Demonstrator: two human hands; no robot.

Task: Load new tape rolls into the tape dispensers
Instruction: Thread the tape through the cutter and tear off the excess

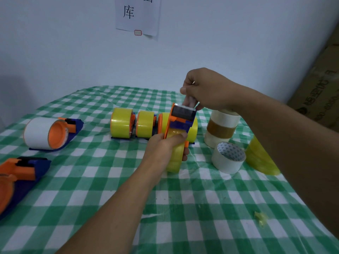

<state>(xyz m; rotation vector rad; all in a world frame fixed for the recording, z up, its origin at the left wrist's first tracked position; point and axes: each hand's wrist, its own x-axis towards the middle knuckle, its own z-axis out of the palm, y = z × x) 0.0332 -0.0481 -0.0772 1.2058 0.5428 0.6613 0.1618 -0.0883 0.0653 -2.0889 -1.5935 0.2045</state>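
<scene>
1. The left hand point(165, 145) has fingers and thumb curled round the yellow tape roll point(176, 159), which sits in the held dispenser point(180, 120), an orange and blue unit raised off the checked tablecloth point(183, 208)
2. The right hand point(207, 88) is directly above that grip. Its thumb and fingers pinch a strip of tape point(189, 101) running up from the black cutter head of the held dispenser
3. Just behind the grip, loaded dispensers with yellow rolls stand in a row on the cloth: the far-left unit point(122, 122), the middle unit point(145, 123), and a third unit point(194, 127) partly hidden by the held dispenser
4. Well left of the grip, a white-roll dispenser point(49, 132) lies on its side. Nearer the camera an empty dispenser point(20, 173) shows a bare orange hub and is cut by the frame edge
5. Right of the grip stands a stack of rolls point(220, 125), white with a brown band between. A loose white roll point(229, 158) lies in front of it, and a loose yellow roll point(260, 158) is partly hidden by the right forearm
6. Nearer the camera and right of the grip, a crumpled tape scrap point(260, 217) lies on the cloth
</scene>
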